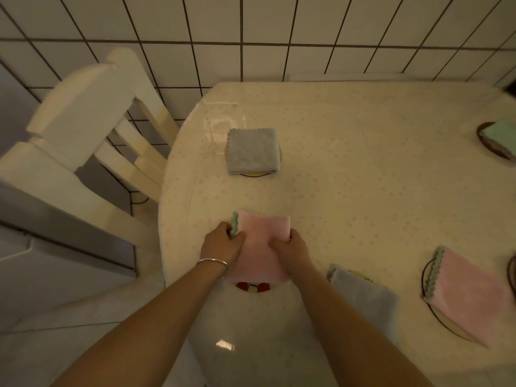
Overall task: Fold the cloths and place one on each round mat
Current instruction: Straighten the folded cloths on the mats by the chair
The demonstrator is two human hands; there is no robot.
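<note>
Head view: both hands settle a folded pink cloth onto the near mat

Head camera looks down on a table [349, 152] with a glossy, spotted covering. Both hands hold one folded pink cloth [261, 247] at the near edge. The left hand [223, 243] pinches its left side, where a green scalloped trim shows, and the right hand [291, 248] grips its right side, fingers curled over the top. Holding it by both sides probably keeps the fold from springing open while it is squared up.

A sliver of a round mat [253, 287] with red and white marks peeks out under the cloth's near edge, so the cloth lies largely over that mat. I judge this to be the placing step for this cloth, nearly done; letting go is what remains.

Elsewhere, a folded grey cloth [252, 150] sits on a pale round mat [254, 174] farther back, covering most of it. To the right, a second pink cloth [469, 294] lies across a dark-rimmed mat [446, 325], and a green cloth [501, 135] rests on another dark mat [491, 148] at the far right edge. A second grey cloth [363, 291] lies just right of the right forearm, over a yellowish mat [360, 275] of which only a sliver shows. Whether that one is neatly folded I cannot tell, since the arm hides part of it.

A cream chair [83, 129] stands at the table's left, against a white tiled wall [307, 29].
</note>
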